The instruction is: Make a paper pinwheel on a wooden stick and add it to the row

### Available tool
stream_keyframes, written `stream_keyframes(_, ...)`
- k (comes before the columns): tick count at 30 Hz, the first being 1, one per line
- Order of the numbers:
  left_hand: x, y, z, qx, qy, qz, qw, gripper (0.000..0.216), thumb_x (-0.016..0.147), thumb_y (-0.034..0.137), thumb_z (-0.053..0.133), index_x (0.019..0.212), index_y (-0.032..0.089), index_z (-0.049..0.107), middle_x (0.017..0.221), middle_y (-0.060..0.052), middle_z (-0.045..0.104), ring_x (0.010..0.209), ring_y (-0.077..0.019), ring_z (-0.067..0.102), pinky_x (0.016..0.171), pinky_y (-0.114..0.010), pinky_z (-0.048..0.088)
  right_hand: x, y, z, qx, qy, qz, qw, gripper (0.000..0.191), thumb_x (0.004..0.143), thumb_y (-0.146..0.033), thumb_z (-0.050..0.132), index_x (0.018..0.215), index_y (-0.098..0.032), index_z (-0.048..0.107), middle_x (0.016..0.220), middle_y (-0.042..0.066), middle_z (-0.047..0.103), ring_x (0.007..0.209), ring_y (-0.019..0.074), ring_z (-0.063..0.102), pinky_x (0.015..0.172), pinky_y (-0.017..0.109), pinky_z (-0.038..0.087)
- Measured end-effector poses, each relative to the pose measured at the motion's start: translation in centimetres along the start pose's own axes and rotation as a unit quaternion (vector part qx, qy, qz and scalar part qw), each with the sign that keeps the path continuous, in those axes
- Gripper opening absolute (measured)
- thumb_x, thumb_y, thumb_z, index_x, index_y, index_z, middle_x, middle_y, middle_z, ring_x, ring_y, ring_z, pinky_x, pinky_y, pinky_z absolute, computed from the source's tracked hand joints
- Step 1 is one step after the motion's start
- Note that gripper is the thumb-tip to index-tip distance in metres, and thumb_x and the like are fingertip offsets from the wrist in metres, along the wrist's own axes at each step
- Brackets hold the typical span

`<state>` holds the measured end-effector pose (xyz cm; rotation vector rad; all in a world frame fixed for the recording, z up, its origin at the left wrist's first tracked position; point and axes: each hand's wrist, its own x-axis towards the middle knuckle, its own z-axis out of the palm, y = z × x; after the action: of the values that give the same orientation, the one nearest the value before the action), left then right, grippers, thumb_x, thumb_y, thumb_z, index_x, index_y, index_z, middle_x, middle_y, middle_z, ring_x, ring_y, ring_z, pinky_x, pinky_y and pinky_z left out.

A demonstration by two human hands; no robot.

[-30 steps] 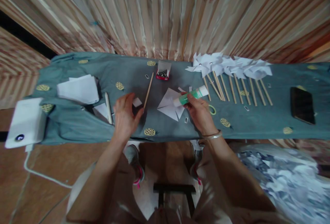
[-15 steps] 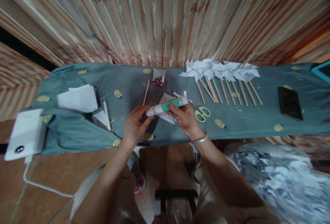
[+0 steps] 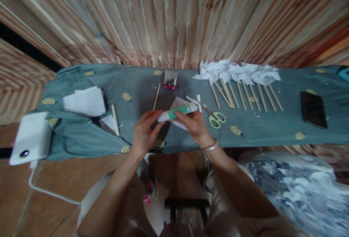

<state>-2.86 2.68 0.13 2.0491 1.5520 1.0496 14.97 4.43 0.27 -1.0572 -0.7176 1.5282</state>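
A glue stick with a green label and white ends lies across both my hands above the table. My left hand pinches its left, capped end between thumb and fingers. My right hand, with a bangle at the wrist, is wrapped round the labelled body. Beneath the glue stick is a folded white paper piece, partly hidden. Beyond my left hand a thin wooden stick lies loose. Scissors with light green handles rest just right of my right hand, beside narrow paper strips.
Paper pinwheels on sticks line the back right. A small red box of metal pins stands at the back. Stacked paper, a white pen-like tool and a white device are left; a phone lies right.
The glue stick's left end has been pressed in, and the cap now sits closer to the labelled body. Both hands stay on it; the view has shifted slightly.
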Motion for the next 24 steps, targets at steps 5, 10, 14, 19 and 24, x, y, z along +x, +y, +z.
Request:
stream_keyframes(5, -0.7, -0.1, -0.3, 0.022, -0.004, 0.018, 1.0, 0.032, 0.093, 0.042, 0.056, 0.113, 0.023, 0.071, 0.111, -0.008, 0.072, 0.099, -0.0217, 0.069, 0.09, -0.035, 0.057, -0.5, 0.8, 0.4, -0.052, -0.017, -0.002, 0.998, 0.033, 0.059, -0.05, 0.087, 0.071, -0.023, 0.072, 0.072, -0.002, 0.071, 0.07, 0.0169, 0.067, 0.077, 0.037, 0.059)
stream_keyframes(10, -1.1, 0.1, -0.3, 0.015, -0.014, 0.04, 0.999, 0.036, 0.091, 0.045, 0.058, 0.115, 0.02, 0.07, 0.109, -0.009, 0.072, 0.098, -0.0221, 0.068, 0.089, -0.035, 0.056, -1.0, 1.5, 0.9, -0.079, -0.05, -0.003, 0.996, 0.033, 0.062, -0.054, 0.083, 0.072, -0.025, 0.071, 0.071, -0.003, 0.072, 0.068, 0.0166, 0.067, 0.073, 0.036, 0.059)
stream_keyframes(14, -0.5, -1.0, -1.3, 0.01, 0.008, -0.022, 1.0, 0.037, 0.089, 0.046, 0.06, 0.113, 0.02, 0.071, 0.108, -0.007, 0.073, 0.097, -0.0222, 0.069, 0.086, -0.034, 0.055, -1.3, 0.7, -0.5, -0.205, -0.087, -0.082, 0.971, 0.039, 0.075, -0.052, 0.074, 0.1, -0.023, 0.069, 0.089, 0.003, 0.076, 0.084, 0.0203, 0.071, 0.083, 0.039, 0.058)
stream_keyframes(19, 0.9, -4.8, -3.2, 0.094, 0.054, -0.061, 0.992, 0.033, 0.089, 0.043, 0.058, 0.107, 0.019, 0.071, 0.105, -0.009, 0.073, 0.103, -0.0281, 0.067, 0.094, -0.043, 0.052, -2.0, -0.6, -4.5, -0.563, -0.093, -0.277, 0.773, 0.039, 0.092, -0.037, 0.059, 0.127, -0.02, 0.061, 0.134, 0.014, 0.063, 0.131, 0.0288, 0.052, 0.112, 0.054, 0.04)
stream_keyframes(24, 0.3, -3.6, -2.5, 0.161, 0.081, 0.066, 0.981, 0.053, 0.083, 0.041, 0.071, 0.129, 0.017, 0.059, 0.133, -0.017, 0.061, 0.123, -0.0352, 0.054, 0.104, -0.055, 0.043, -3.8, -0.4, -6.1, -0.665, -0.164, -0.299, 0.664, 0.045, 0.096, -0.039, 0.051, 0.133, -0.014, 0.057, 0.145, 0.018, 0.053, 0.139, 0.0308, 0.043, 0.113, 0.052, 0.04)
